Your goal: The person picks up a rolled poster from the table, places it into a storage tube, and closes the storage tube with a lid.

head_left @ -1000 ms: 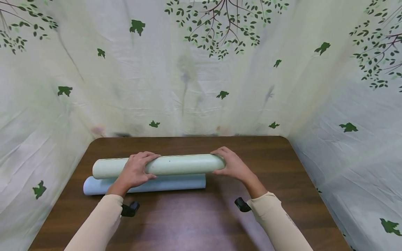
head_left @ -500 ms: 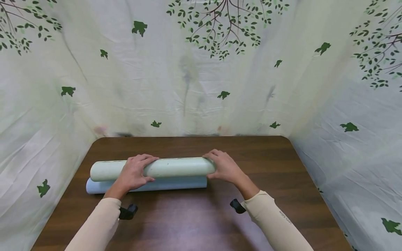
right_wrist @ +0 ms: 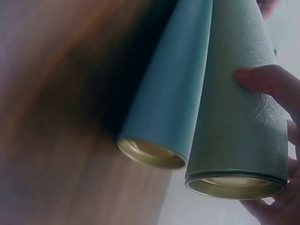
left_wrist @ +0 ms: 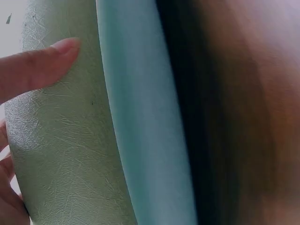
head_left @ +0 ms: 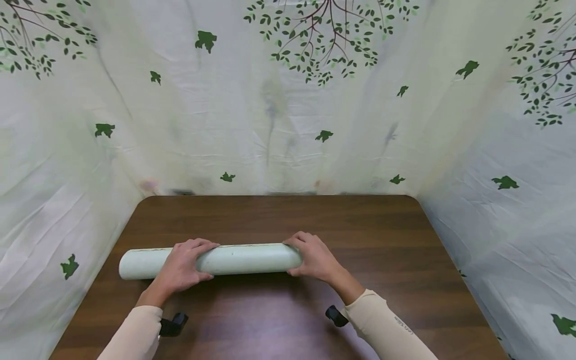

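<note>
A long pale green tube lies crosswise in the head view, gripped by both hands. My left hand holds it left of the middle, thumb on the near side and fingers over the far side. At its right end, my right hand grips it the same way. The right wrist view shows the green tube's hollow, rimmed end. Alongside it runs a blue tube, which also appears in the left wrist view as a bluish strip. The green tube hides it in the head view.
The brown wooden table has rounded back corners. A pale cloth printed with leaves and branches hangs behind it and along both sides. A small black device sits on the left wrist, another on the right.
Both hands have brought the green tube nearer to me and somewhat left, lower in the head view. The blue tube, earlier visible in front of it, is now covered.
</note>
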Demonstrator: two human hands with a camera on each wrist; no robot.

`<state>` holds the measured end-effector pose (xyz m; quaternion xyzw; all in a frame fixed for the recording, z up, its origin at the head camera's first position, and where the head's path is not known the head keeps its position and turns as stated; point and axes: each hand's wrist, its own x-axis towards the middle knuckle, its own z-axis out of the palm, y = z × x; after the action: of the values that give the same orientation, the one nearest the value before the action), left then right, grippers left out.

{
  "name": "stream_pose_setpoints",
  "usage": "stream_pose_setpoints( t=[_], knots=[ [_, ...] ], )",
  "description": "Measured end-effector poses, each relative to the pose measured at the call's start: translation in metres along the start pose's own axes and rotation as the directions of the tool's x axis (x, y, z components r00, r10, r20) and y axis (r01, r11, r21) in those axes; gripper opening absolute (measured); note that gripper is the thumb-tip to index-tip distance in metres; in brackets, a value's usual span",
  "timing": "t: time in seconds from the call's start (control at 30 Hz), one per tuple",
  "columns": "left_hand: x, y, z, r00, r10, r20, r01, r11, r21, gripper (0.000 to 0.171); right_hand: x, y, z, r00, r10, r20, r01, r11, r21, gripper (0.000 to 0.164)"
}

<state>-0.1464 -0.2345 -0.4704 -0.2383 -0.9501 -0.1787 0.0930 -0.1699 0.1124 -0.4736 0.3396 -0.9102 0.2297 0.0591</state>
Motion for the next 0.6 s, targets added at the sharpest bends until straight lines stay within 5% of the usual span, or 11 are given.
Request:
stream_pose_setpoints(
  t=[0.6],
  knots=[
    [-0.041,-0.013,0.025,0.999,-0.011,-0.043,0.011,1.000,-0.010,0.067,-0.022,-0.017,0.054,0.998,-0.028,-0.058,0.026,0.999,-0.034,0.061]
  ],
)
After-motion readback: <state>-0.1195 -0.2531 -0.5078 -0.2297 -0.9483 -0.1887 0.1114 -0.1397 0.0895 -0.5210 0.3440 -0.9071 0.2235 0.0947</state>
